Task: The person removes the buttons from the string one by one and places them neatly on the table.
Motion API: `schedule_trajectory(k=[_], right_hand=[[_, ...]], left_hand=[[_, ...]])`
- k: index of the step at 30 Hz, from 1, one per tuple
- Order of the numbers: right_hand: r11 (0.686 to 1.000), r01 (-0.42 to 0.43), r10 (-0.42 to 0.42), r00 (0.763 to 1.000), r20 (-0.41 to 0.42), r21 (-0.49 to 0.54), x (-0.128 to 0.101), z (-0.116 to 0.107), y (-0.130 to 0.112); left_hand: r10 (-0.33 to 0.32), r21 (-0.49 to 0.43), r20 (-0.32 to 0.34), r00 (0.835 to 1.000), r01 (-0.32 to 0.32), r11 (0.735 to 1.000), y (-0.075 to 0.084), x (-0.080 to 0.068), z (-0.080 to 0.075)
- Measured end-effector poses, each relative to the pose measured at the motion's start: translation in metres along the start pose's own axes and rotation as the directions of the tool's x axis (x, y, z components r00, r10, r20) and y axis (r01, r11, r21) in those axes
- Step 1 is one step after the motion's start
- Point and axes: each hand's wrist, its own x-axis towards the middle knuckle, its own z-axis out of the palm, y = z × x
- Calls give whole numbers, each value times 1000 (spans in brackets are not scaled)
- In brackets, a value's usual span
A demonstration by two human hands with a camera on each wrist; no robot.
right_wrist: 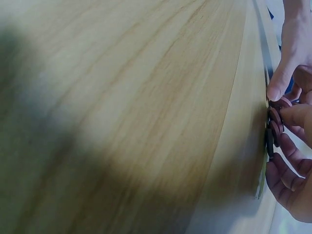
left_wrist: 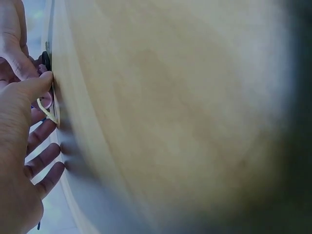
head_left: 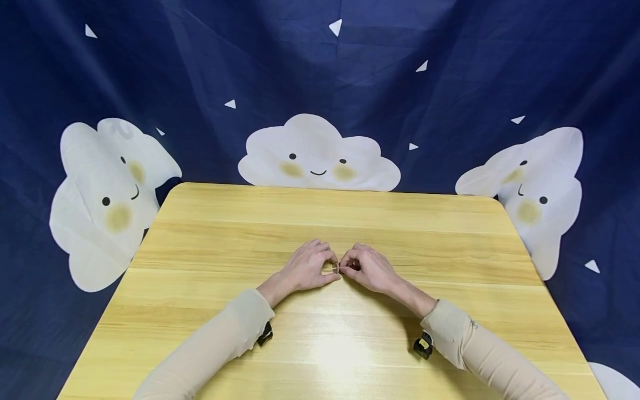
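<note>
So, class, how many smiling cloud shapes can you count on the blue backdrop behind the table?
3: left cloud beside the table's left corner, middle cloud above its far edge, right cloud by the right corner. A white patch at bottom right may be another.

You find no readable text, label, brand or number anywhere; near your hands nothing bears writing, and the backdrop beyond them shows only pictures.

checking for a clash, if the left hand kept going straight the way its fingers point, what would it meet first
Most likely the right hand: the left hand points at it across the table, fingertips nearly touching, with a small yellowish band pinched between them. Depth is unclear.
</note>
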Motion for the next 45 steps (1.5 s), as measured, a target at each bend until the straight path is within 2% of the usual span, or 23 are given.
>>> schedule_trajectory(k=[14, 24, 45], right_hand=[[1000, -3, 3, 1000, 4, 8, 0, -1, -1], [1000, 2, -2, 1000, 10, 7, 2, -1, 0], [1000, 14, -14, 1000, 6, -2, 1, 0, 1]], left_hand=[[-34, -114, -5, 999, 33, 993, -5, -6, -6], [-11, -170, -10, 1000, 9, 985, -9, -7, -6], [-13, -257, -9, 1000, 10, 966, -6, -8, -9]])
